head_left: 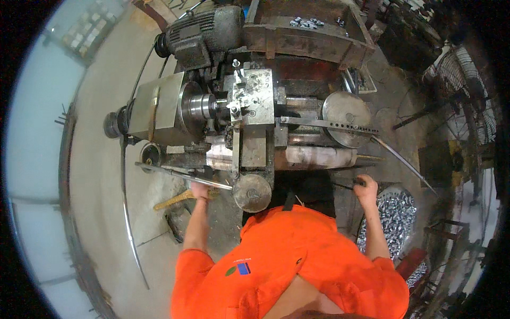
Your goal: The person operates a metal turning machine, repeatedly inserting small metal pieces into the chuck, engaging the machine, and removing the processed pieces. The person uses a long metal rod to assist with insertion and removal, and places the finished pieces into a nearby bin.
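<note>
In front of the lathe [239, 106], your left hand [201, 190] grips its long steel lever [180, 174] while your right hand [366, 187] is closed around a dark handle [345, 186].

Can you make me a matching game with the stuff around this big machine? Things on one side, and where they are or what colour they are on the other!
Things:
1. left hand
2. right hand
3. shirt
4. pile of shiny metal parts

Places or colours:
A. bright orange
B. on the floor, by the person's right arm
C. gripping a thin dark handle
D. on the long metal lever at the lathe's front

Pairs: 1-D, 2-C, 3-A, 4-B
</note>
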Tool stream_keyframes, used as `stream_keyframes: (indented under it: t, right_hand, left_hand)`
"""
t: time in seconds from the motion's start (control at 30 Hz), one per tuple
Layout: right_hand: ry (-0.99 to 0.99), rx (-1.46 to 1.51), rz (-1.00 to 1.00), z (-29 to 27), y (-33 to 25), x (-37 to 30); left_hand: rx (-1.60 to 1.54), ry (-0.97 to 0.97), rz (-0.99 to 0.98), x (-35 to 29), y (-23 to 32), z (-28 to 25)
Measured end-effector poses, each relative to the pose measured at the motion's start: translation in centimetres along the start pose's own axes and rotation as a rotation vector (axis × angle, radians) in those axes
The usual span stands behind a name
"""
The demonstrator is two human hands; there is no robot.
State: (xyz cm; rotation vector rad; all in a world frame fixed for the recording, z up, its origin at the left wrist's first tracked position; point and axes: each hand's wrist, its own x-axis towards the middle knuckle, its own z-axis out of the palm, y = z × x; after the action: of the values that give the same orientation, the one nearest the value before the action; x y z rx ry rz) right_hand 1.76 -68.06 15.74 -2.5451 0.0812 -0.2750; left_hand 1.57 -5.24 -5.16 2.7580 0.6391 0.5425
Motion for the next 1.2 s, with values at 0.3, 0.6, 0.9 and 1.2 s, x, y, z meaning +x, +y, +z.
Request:
stream_keyframes:
  t: [0.3,0.6,0.9,1.2]
  right_hand:
    - [0.012,0.109,-0.151,-3.3,-7.4,8.3]
    - [-0.079,0.260,-0.947,3.8,-29.0,18.9]
    - [-0.478,-0.167,-0.749,13.1,-39.5,19.4]
    - [-0.606,-0.025,-0.568,13.1,-39.5,20.0]
  left_hand:
    - [0.392,-0.623,-0.060,3.5,0.3,-7.4]
    - [0.010,-0.206,-0.076,8.5,-1.3,-25.0]
    - [0.380,-0.095,-0.572,3.1,-13.8,-32.5]
    - [0.223,0.030,-0.502,6.3,-11.7,-33.0]
